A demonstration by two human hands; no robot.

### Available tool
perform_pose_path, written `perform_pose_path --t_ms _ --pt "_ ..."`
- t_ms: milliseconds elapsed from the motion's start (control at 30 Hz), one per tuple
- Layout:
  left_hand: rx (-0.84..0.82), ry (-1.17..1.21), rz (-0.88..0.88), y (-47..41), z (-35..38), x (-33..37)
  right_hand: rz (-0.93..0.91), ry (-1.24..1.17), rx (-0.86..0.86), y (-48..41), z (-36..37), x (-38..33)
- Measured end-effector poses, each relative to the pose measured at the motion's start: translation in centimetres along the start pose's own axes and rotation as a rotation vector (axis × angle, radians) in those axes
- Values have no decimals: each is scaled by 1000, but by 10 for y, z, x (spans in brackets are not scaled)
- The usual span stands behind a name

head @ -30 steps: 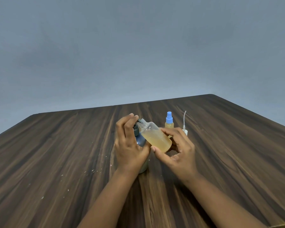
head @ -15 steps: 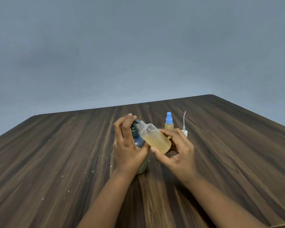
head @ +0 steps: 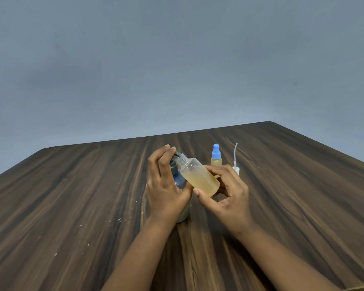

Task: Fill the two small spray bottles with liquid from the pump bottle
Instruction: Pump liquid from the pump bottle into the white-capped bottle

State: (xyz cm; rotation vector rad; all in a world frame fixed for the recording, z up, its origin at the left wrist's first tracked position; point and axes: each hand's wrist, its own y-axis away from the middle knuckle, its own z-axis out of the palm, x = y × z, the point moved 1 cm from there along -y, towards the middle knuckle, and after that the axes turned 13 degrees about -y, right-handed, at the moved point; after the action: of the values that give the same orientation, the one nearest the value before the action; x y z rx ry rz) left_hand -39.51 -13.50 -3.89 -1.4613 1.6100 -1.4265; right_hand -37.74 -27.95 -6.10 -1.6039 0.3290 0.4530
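My right hand (head: 225,196) grips a small clear spray bottle (head: 198,175) with no cap, tilted left, about half full of amber liquid. Its threaded neck sits right at the dark nozzle of the pump bottle (head: 178,179). My left hand (head: 164,185) is wrapped round the pump bottle, fingers curled over its dark pump head; most of that bottle is hidden behind the hand. A second small spray bottle (head: 216,156) with a blue cap and amber liquid stands upright behind my right hand.
A white spray cap with its thin dip tube (head: 235,162) stands on the dark wooden table (head: 72,196) right of the blue-capped bottle. Small white specks lie on the wood to the left. A grey wall rises behind.
The pump head has risen slightly under my left fingers. The tilted bottle and my right hand have barely shifted.
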Motion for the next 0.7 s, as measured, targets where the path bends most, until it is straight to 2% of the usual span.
perform_pose_path --t_ms 700 --pt "54 10 -2 1 2 3 -4 16 4 0 0 0"
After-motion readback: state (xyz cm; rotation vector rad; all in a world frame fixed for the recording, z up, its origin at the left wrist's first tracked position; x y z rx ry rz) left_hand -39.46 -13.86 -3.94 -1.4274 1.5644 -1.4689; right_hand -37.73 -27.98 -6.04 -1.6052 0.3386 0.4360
